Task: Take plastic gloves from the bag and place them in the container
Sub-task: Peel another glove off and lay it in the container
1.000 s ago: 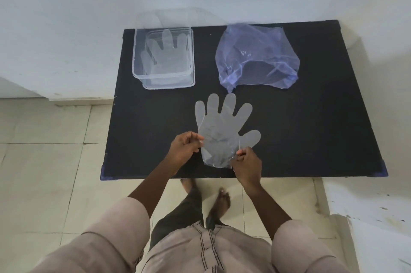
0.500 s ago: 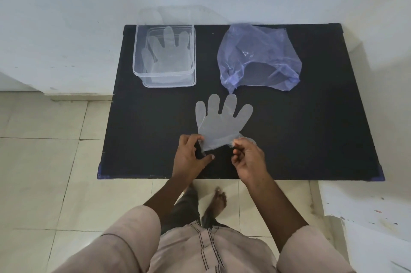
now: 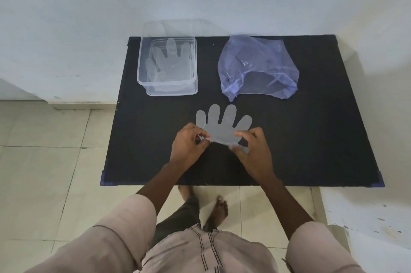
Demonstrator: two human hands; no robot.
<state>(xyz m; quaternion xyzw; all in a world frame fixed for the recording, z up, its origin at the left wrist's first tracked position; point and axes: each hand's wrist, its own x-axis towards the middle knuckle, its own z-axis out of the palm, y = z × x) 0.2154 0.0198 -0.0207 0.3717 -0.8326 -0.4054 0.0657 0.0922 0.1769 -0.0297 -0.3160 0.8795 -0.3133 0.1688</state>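
A clear plastic glove (image 3: 222, 123) lies fingers-away on the black table (image 3: 311, 139), its cuff lifted and folded back. My left hand (image 3: 188, 146) pinches the cuff's left side and my right hand (image 3: 253, 152) pinches its right side. At the table's back left stands a clear rectangular container (image 3: 142, 79) holding another clear glove (image 3: 171, 61). A crumpled bluish plastic bag (image 3: 258, 66) rests at the back, right of the container, its mouth toward me.
The table stands against a white wall, with tiled floor (image 3: 44, 161) on the left. My bare feet (image 3: 219, 208) show below the near edge. A paint-flecked white surface (image 3: 367, 217) lies at the lower right.
Both hands have drawn closer together and folded the glove's cuff back toward its fingers, so the glove looks shorter. The bag and container have not moved.
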